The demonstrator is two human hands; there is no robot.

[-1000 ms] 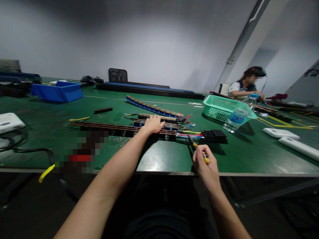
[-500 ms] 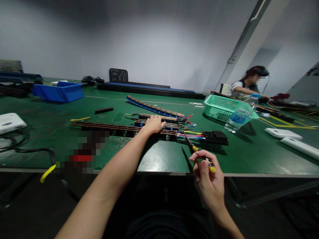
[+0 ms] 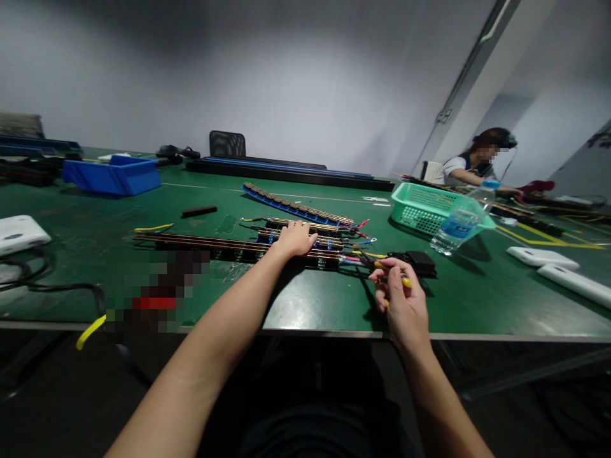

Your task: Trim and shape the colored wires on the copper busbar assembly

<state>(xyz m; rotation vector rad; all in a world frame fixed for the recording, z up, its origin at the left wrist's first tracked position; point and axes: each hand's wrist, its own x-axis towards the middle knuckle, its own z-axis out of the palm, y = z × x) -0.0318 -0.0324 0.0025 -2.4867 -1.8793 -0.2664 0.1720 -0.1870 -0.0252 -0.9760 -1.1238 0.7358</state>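
My left hand [image 3: 296,238] lies with its fingers spread on several long black and blue strips with copper-coloured rails [image 3: 229,244]. My right hand [image 3: 400,286] is closed around yellow-handled pliers [image 3: 382,263], whose dark jaws point left, by the coloured wires [image 3: 353,259] at the strips' right end. Those wires run to a black connector block [image 3: 421,262], partly behind the right hand. Beyond the left hand lies a curved blue strip with metal rails [image 3: 296,206]. Whether the jaws touch a wire I cannot make out.
A green basket [image 3: 420,208] and a water bottle [image 3: 456,226] stand at the right. At the back left is a blue bin [image 3: 112,177]. White devices [image 3: 541,257] lie on the right of the green table [image 3: 477,305]. A person [image 3: 477,162] sits at the far right.
My right hand has moved up and slightly right, turning the pliers flatter, with their jaws now beside the wires. My left hand stays on the strips. The other person's arm has shifted.
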